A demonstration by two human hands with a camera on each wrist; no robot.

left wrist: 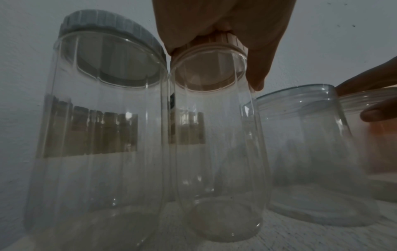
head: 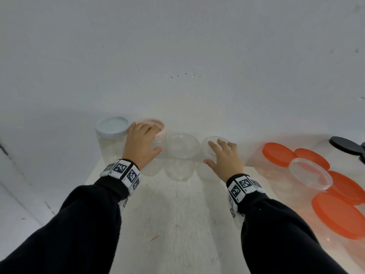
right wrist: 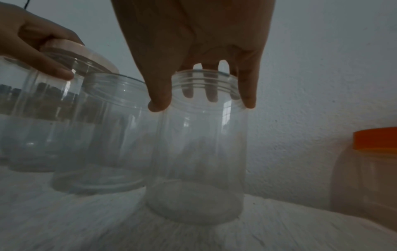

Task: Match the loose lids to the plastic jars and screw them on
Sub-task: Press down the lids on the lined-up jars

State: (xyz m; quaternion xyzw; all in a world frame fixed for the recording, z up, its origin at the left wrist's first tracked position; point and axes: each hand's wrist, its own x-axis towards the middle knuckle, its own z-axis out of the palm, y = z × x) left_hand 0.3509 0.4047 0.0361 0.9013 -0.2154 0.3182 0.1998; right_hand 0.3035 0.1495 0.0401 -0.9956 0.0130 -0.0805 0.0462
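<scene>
Fingers (head: 147, 128) of the left hand (head: 141, 144) curl down over the pink lid (head: 161, 128) from above, thumb against the neck of the narrow jar (left wrist: 217, 144) just below the lid, so the hand grips the jar by its top. Both forearms reach forward in black sleeves (head: 83, 224) with checkered marker bands (head: 122, 172) at the wrists. The right hand (head: 227, 158) comes down over the open jar (right wrist: 199, 152) at the right end of the row: its thumb and little finger press the outside of the threaded rim, while the middle fingers (right wrist: 211, 94) dip inside the mouth, spread apart.

Four clear plastic jars stand upright in a row on the white worktop (head: 177, 224), close against the white wall (head: 177, 46). From the left: a tall jar with a grey ribbed lid (head: 112, 127) on it, touching the pink-lidded one; then a wider lidless jar (head: 182, 153); then the one under the right hand. Both lidded jars show a brownish band across the middle. To the right lie several orange lids (head: 337, 214), a clear lid (head: 310, 174) resting on them, and a black lid (head: 344, 143) farther back.
</scene>
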